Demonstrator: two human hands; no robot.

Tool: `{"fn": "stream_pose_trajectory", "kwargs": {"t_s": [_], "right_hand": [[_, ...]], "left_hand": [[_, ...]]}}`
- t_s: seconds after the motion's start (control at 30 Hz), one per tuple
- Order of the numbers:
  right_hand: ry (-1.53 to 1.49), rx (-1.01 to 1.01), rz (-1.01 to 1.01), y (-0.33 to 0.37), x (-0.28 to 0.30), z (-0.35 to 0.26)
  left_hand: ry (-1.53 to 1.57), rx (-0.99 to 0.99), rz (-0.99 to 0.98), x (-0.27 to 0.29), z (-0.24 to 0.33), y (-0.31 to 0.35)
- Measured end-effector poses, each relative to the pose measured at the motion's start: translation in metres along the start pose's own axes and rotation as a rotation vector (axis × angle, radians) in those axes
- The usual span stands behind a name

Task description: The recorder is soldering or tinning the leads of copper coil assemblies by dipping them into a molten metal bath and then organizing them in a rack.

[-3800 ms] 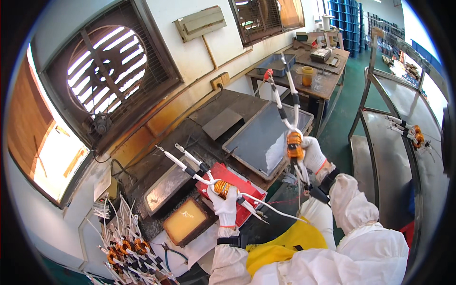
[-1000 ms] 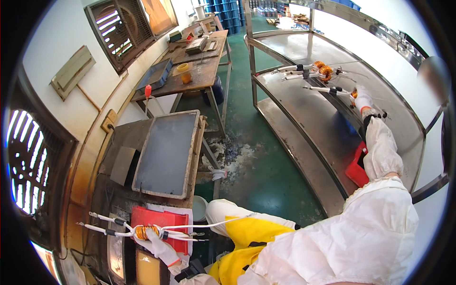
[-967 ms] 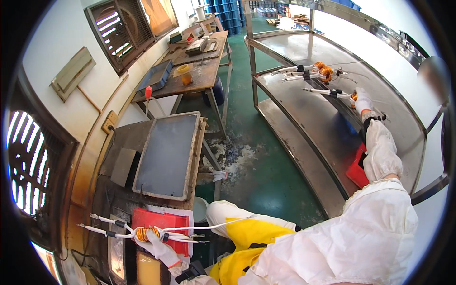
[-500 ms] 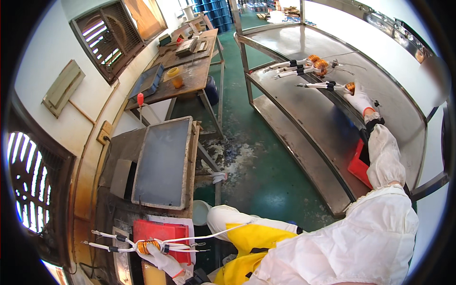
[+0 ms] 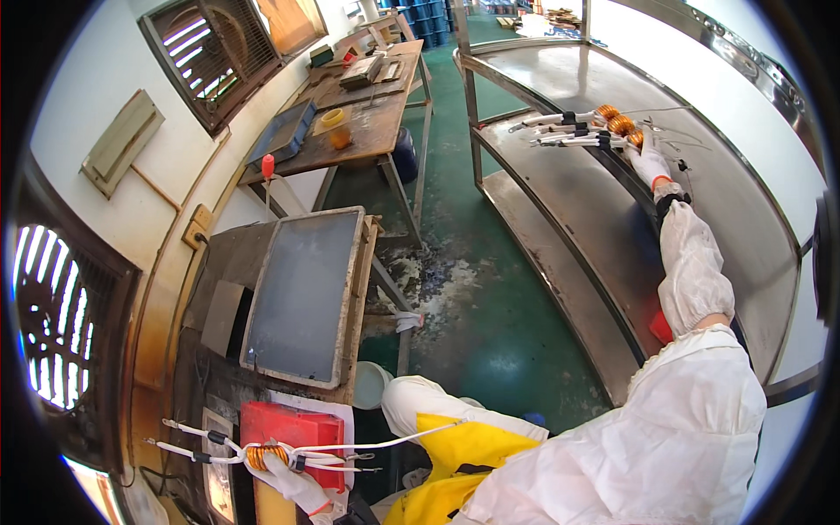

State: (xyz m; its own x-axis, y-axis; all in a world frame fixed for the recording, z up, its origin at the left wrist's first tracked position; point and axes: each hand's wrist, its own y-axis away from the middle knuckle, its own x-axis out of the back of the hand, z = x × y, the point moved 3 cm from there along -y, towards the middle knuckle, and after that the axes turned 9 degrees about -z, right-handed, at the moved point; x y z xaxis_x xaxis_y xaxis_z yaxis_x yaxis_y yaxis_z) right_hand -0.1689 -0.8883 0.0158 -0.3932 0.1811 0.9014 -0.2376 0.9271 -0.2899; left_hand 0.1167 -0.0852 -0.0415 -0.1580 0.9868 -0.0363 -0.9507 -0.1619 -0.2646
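Note:
At the lower left, my gloved left hand (image 5: 296, 483) is closed round a copper-wound coil (image 5: 262, 457) with long white sleeved leads and black bands. This coil is held over a red box (image 5: 293, 427). My right arm reaches out to a metal rack, where my gloved right hand (image 5: 648, 164) grips another copper coil (image 5: 637, 138) at the shelf's edge. Directly beyond it lie more coils (image 5: 619, 124), close together in a row. Their white leads (image 5: 569, 131) point left past the shelf's rim; thin bare wire ends spread to the right.
A shallow grey tray (image 5: 302, 297) rests on the bench at left. Farther off, a wooden table (image 5: 385, 122) carries a blue crate (image 5: 284, 136) and a yellow-orange cup (image 5: 337, 136). The tiered metal rack (image 5: 735, 210) stands at right, with something red (image 5: 661, 327) low on it.
My right hand has moved farther along the shelf with its coil, which now sits against the other coils. The view has shifted slightly; my left hand keeps its hold.

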Motion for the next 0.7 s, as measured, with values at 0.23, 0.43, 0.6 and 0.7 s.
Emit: {"fn": "stream_pose_trajectory", "kwargs": {"t_s": [0.23, 0.43, 0.6, 0.7], "right_hand": [[-0.136, 0.086, 0.194, 0.032, -0.026, 0.012], [-0.051, 0.374, 0.336, 0.109, -0.039, -0.024], [-0.502, 0.758, -0.201, 0.237, -0.058, -0.155], [-0.752, 0.936, -0.566, 0.319, -0.055, -0.258]], "left_hand": [[0.032, 0.037, -0.039, 0.004, -0.006, -0.003], [-0.135, -0.096, -0.055, -0.006, 0.013, 0.0], [0.116, -0.12, -0.087, -0.004, 0.01, 0.001], [0.036, 0.004, -0.058, 0.007, 0.006, -0.007]]}}
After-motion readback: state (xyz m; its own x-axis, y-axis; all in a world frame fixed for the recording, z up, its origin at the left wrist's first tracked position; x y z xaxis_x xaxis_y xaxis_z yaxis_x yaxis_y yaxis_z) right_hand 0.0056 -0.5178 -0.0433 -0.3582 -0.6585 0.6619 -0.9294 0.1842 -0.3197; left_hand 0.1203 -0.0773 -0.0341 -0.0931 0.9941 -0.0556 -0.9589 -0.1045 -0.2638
